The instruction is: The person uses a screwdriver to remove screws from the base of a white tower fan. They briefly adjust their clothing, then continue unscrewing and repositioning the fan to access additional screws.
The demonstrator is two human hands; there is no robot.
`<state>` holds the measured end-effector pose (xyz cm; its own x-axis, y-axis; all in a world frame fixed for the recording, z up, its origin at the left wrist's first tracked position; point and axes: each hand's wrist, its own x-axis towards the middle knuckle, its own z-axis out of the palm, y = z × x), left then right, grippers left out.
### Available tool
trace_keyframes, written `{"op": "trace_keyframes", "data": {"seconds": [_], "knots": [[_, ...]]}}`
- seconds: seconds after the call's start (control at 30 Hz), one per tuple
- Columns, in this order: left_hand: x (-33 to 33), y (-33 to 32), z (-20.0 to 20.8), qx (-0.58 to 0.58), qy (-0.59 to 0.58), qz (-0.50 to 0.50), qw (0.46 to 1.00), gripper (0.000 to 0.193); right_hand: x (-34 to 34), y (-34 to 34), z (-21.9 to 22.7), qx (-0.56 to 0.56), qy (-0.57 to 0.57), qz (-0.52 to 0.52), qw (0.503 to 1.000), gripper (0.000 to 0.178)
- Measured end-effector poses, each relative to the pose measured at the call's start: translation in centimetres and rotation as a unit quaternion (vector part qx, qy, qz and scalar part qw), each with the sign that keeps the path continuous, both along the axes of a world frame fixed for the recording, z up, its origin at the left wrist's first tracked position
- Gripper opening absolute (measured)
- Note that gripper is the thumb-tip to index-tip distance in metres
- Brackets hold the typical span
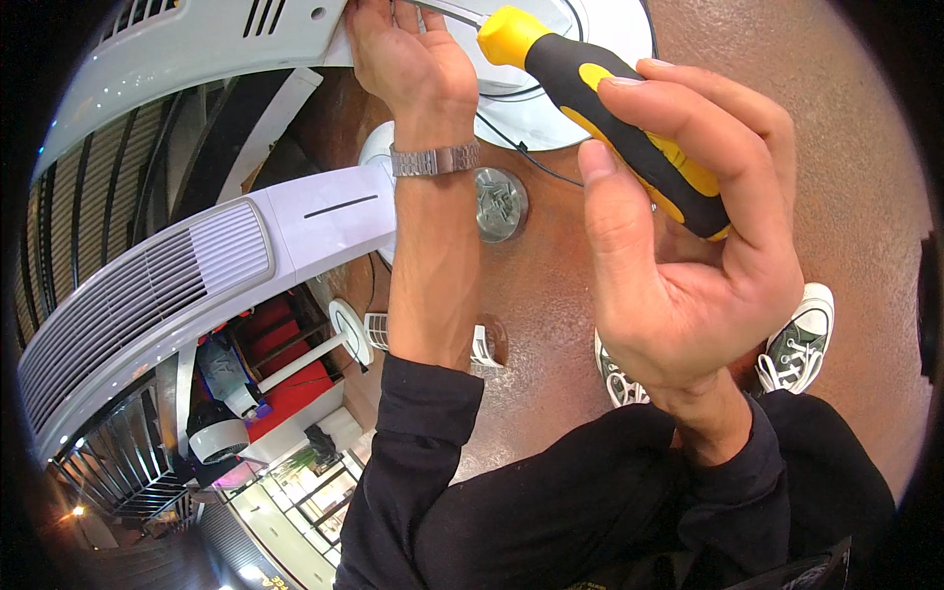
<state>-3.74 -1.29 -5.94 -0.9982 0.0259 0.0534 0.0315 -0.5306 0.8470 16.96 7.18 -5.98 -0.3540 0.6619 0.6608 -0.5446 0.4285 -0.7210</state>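
Yellow and black, the screwdriver (560, 74) slants, metal shaft (457, 13) pointing upper left.

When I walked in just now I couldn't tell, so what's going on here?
A person's right hand holds a yellow-and-black screwdriver, its shaft reaching up by the left hand, which is close to a white housing. The tip is out of view, so what it touches can't be told. A round dish of small metal pieces sits on the brown floor.

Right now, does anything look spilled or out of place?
A white slatted piece lies on the floor, partly behind your left forearm; it looks detached, hence odd. No spill shows: small metal pieces sit in a dish.
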Motion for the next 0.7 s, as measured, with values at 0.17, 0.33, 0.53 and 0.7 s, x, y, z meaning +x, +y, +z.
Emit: {"op": "trace_keyframes", "data": {"seconds": [0.17,0.33,0.53,0.7], "knots": [[-0.3,-0.5,-0.4,0.001,-0.009,0.002,1.0,0.031,2.3,0.5,4.3,-0.043,-0.2,0.066,0.977,0.03],[-0.3,-0.3,-0.5,-0.002,-0.016,-0.004,1.0,0.032,2.2,1.3,2.2,0.036,-0.168,0.058,0.983,0.03],[-0.3,-0.4,-0.4,-0.002,-0.021,-0.009,1.0,0.032,1.7,0.3,2.3,-0.046,-0.146,0.039,0.987,0.029],[-0.3,-0.2,-0.3,-0.005,-0.024,-0.014,1.0,0.032,1.5,0.1,2.5,-0.061,-0.143,0.05,0.987,0.028]]}}
